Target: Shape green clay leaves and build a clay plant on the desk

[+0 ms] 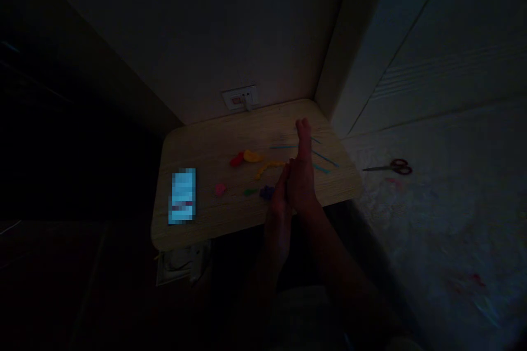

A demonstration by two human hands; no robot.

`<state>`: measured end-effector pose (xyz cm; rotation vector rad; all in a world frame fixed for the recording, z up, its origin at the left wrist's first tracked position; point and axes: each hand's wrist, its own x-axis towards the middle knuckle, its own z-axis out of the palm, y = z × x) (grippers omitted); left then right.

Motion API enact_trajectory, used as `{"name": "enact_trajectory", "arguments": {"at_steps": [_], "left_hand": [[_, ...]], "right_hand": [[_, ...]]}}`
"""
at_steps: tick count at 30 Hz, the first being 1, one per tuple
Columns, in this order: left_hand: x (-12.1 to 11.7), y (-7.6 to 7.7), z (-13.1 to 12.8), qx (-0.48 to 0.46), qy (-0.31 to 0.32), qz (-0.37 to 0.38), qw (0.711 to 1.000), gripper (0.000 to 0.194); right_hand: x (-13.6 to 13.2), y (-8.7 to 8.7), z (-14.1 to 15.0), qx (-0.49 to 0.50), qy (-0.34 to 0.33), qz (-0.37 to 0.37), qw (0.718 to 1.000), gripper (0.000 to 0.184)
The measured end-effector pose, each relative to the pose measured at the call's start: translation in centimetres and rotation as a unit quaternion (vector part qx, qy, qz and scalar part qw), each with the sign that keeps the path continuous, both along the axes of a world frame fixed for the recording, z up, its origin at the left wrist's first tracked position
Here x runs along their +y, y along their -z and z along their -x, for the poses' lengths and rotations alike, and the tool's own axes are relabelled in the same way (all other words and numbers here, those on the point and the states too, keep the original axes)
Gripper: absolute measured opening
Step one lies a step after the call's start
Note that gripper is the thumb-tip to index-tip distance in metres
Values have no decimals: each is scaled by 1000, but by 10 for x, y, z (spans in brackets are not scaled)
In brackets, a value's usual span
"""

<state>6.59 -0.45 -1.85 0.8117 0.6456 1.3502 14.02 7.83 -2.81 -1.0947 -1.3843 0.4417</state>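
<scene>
My left hand (pixel 281 197) and my right hand (pixel 302 184) are pressed palm to palm over the right part of a small wooden table (pixel 193 148). The right hand's fingers stretch straight up and away, past the left fingertips. Anything between the palms is hidden. Beside the left hand lies a dark blue-purple lump (pixel 266 192), with a small green piece (pixel 250 192) to its left. A bumpy yellow-orange strip (pixel 267 166) reaches up to the left fingertips. Thin bluish sticks (pixel 325 158) lie around the right hand.
Red (pixel 237 159) and yellow-orange (pixel 252 156) lumps touch behind a pink lump (pixel 220 190). A lit phone (pixel 182 197) rests at the table's left. Behind is a wall socket (pixel 240 97) with a plug. Scissors (pixel 391 167) lie on a pale surface to the right. The room is dim.
</scene>
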Motion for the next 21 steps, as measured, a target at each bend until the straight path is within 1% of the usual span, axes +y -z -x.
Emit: {"name": "enact_trajectory", "arguments": {"at_steps": [2,4,6,8,10,13,16,18,21], "left_hand": [[2,4,2,26,-11,-9,1000,64],[5,9,5,74,-37,0,997,48],[9,11,8,115,-73,22,990,36],[12,10,9,132,-101,48,985,29],[13,8,10,135,-115,68,982,26],[14,6,11,131,-112,83,981,23],[17,8,13,70,-109,96,987,32],[20,11,18,27,-101,108,989,39],[25,14,29,5,-78,121,990,43]], "right_hand": [[-1,-1,-1,31,39,4,999,62],[-2,-3,-1,78,69,18,994,62],[-4,-6,1,129,85,37,987,62],[-5,-8,2,165,88,54,981,60],[-6,-9,4,192,86,63,976,56],[-7,-7,3,230,89,66,967,54],[-7,-7,-1,251,93,81,960,54],[-8,-8,-5,264,60,100,957,52],[-14,-11,-12,283,-17,128,950,45]]}}
